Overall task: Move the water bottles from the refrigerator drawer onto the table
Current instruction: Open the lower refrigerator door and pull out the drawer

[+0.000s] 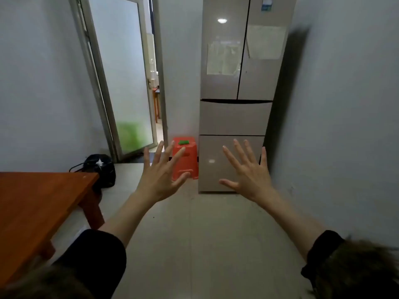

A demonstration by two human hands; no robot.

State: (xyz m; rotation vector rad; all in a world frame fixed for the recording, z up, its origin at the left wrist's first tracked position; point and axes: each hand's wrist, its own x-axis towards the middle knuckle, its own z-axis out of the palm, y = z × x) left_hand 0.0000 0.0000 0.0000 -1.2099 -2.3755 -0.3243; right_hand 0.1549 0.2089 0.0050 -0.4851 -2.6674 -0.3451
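Both hands raised, fingers spread, empty: left hand [160, 175], right hand [248, 173]. Fridge [235, 117] ahead, drawers closed. Table [36, 203] at left.

Red plastic stool [186, 160] stood on the tiled floor [194, 234], small green object [183, 142] on its seat. Frosted glass door [121, 83] stood ajar at the back left. Black bag [101, 169] lay below it against the wall.

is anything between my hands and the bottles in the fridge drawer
Yes: both drawer fronts of the refrigerator are closed, so no bottles show. The left hand and right hand are spread open in the air, holding nothing. The floor toward the refrigerator looks bare; the red stool stands beside it.
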